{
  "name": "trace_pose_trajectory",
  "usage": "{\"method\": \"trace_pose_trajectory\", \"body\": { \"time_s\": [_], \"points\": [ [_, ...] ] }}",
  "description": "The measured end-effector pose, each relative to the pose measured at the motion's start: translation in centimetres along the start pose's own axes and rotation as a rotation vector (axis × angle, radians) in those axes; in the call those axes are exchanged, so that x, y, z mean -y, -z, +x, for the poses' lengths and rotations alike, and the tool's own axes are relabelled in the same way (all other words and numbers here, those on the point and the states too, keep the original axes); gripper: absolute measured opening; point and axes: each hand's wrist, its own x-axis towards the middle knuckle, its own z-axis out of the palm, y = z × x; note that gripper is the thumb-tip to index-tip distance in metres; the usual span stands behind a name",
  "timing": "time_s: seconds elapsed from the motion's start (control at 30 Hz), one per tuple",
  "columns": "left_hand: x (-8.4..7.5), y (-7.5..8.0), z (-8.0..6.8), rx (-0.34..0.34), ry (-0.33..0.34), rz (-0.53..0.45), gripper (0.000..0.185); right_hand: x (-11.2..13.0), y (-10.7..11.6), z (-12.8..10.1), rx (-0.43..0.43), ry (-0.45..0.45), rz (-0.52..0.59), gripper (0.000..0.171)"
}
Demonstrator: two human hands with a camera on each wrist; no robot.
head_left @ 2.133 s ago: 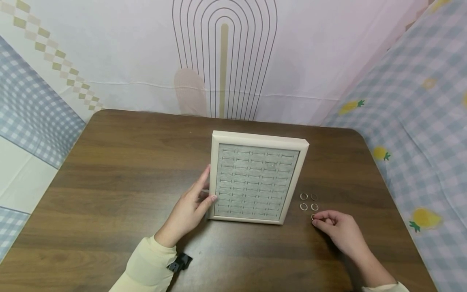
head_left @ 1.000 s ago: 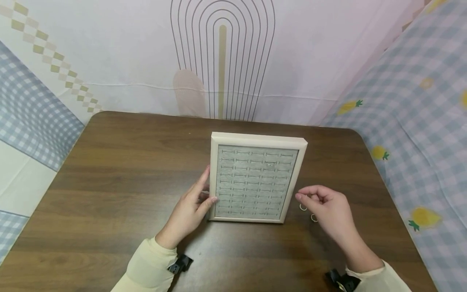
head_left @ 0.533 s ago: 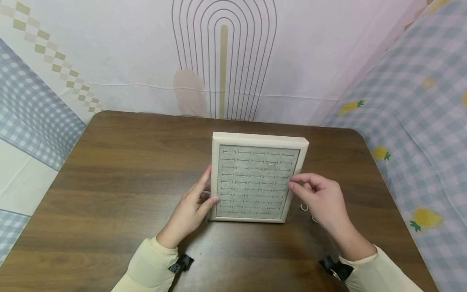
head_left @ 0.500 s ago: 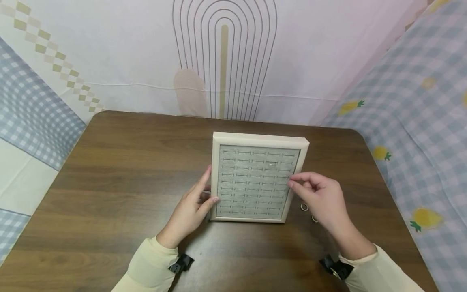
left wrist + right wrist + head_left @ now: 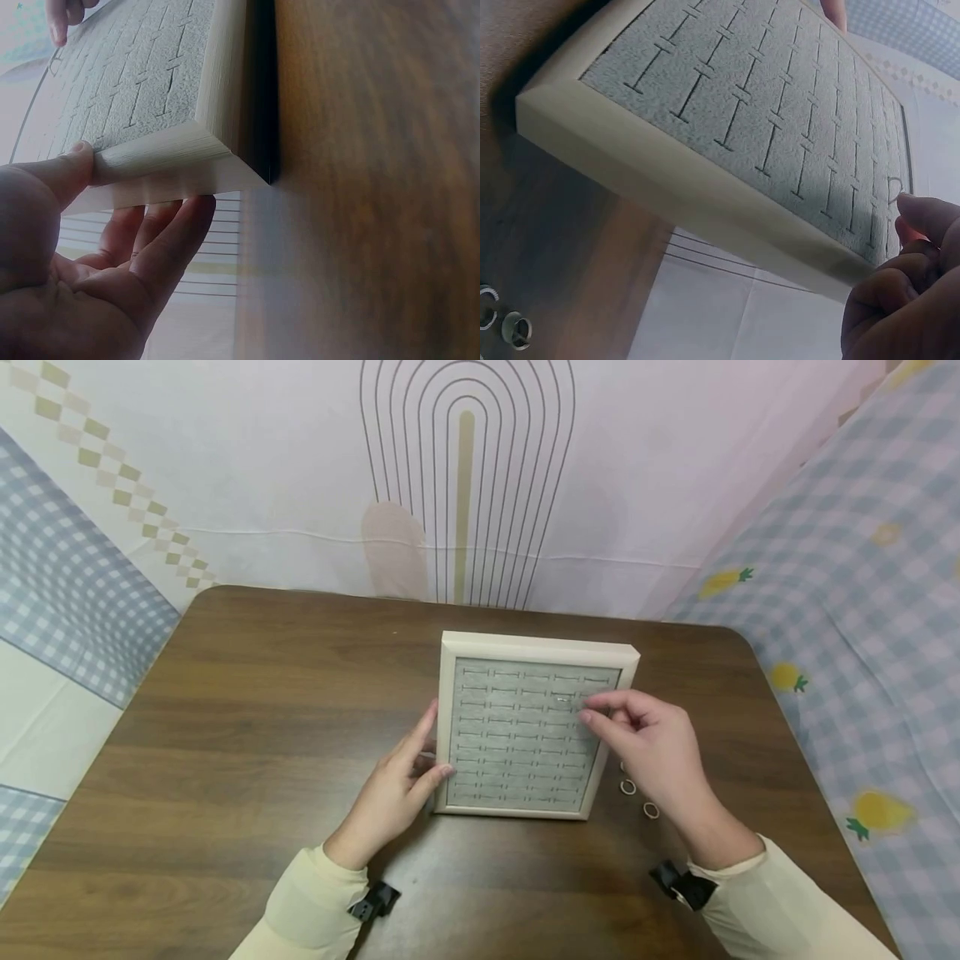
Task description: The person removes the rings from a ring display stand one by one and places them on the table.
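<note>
A ring display board (image 5: 520, 743), grey felt with rows of slits in a cream frame, leans upright on the table. My left hand (image 5: 386, 802) grips its left edge, thumb on the front and fingers behind, as the left wrist view shows. One ring (image 5: 562, 699) sits in a slit near the upper right. Just right of it, my right hand (image 5: 656, 747) is at the felt with thumb and forefinger pinched on a small ring, mostly hidden by the fingertips. In the right wrist view, the ring in the slit (image 5: 894, 189) appears close by the fingertips.
On the brown table (image 5: 285, 710), loose rings lie right of the board, including one silver ring (image 5: 627, 787) and another ring (image 5: 651, 811); the right hand covers part of that spot. A patterned cloth (image 5: 300, 468) hangs behind the table.
My right hand has moved from the loose rings up and left to the board's upper right, fingertips still pinched. The left hand keeps its grip on the frame.
</note>
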Motion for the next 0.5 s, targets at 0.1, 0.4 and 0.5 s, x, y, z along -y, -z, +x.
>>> {"method": "trace_pose_trajectory", "body": {
  "time_s": [0.1,0.4,0.5],
  "points": [
    [0.0,0.0,0.0,-0.002,0.0,-0.006,0.089,0.2,-0.3,0.2,0.01,0.007,0.011,0.013],
    [0.0,0.0,0.0,-0.001,-0.008,-0.006,0.087,0.9,-1.1,0.7,0.028,0.041,0.01,0.015],
    [0.0,0.0,0.0,-0.001,-0.012,-0.001,0.086,1.2,-1.4,0.8,0.034,0.04,0.002,0.015]
  ]
}}
